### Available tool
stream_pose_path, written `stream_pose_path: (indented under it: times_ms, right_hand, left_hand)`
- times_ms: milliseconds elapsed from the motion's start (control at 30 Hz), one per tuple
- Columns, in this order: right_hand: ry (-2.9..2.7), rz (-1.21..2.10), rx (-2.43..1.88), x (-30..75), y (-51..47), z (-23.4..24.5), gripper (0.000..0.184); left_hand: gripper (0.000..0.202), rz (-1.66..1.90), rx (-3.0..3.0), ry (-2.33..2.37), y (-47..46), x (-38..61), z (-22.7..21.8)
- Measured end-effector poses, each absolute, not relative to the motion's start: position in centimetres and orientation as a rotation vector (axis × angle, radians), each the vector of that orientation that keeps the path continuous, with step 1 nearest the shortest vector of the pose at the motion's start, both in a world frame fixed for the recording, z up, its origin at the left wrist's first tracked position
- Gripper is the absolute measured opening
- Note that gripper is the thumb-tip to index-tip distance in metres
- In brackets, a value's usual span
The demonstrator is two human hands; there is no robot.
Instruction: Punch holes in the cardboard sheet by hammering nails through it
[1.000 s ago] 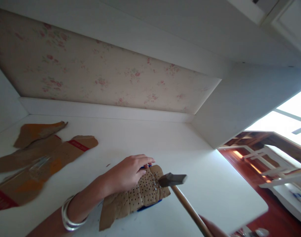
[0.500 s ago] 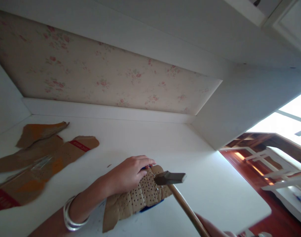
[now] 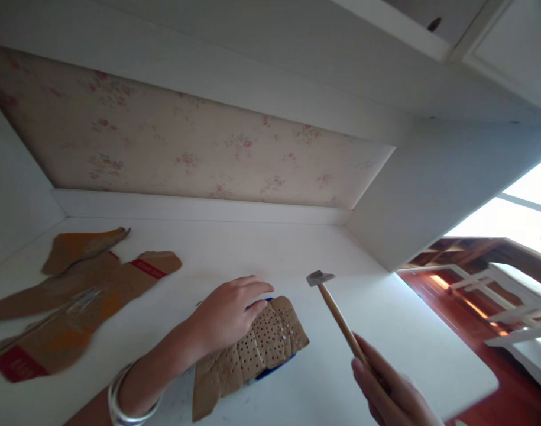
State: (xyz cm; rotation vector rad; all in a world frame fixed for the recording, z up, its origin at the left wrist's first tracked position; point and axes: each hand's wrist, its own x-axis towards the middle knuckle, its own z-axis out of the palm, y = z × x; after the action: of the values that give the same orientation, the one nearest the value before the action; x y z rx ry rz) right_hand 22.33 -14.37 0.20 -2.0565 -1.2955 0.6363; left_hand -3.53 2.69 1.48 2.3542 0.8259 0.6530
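Perforated cardboard [image 3: 262, 344] lies at the near side of the white surface [image 3: 235, 248], a strip of something blue [image 3: 274, 368] showing along its near edge, so it seems to rest on top of another object that is mostly hidden. The left hand [image 3: 230, 309] lies across the far part of the sheet, fingers loosely spread and thumb by the far edge, not wrapped round anything; that placing probably steadies the piece while leaving its right end free. The right hand [image 3: 388, 387] is closed round the wooden handle of a hammer [image 3: 337, 315], gripping it well away from the head, likely for an easier swing, with the head in the air to the right of the sheet. Torn cardboard scraps [image 3: 114, 290] lie well apart on the left, where they are out of the way of both hands. Half a second ago the hammer head overlapped the sheet's right end in view; now it has moved up and to the right, baring that end and its small pale spots [image 3: 284, 331], and more of the right hand shows. The left hand has kept nearly the same place on the sheet.
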Motion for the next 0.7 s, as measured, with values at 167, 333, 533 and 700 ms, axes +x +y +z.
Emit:
stream_pose_path:
  times_ms: [167, 333, 533, 700]
  right_hand:
    - [-1.558, 0.575, -2.249, 22.8, -11.2, -2.0, 0.064]
    - [-1.766, 0.477, -2.303, 22.4, -9.8, -4.1, 0.055]
    - [-1.907, 0.374, -2.350, 22.1, -9.5, -5.2, 0.047]
    - [-1.936, 0.270, -2.384, 21.9, -9.3, -5.6, 0.045]
  left_hand:
    - [0.025, 0.739, 2.299, 1.079, 1.6, -5.5, 2.1]
    - [0.029, 0.820, 2.145, 1.318, 0.1, -8.6, 0.0]
    - [0.044, 0.748, 1.694, 1.403, -1.0, -11.0, -2.8]
    - [0.050, 0.652, 1.317, 1.209, -2.1, -10.4, -3.8]
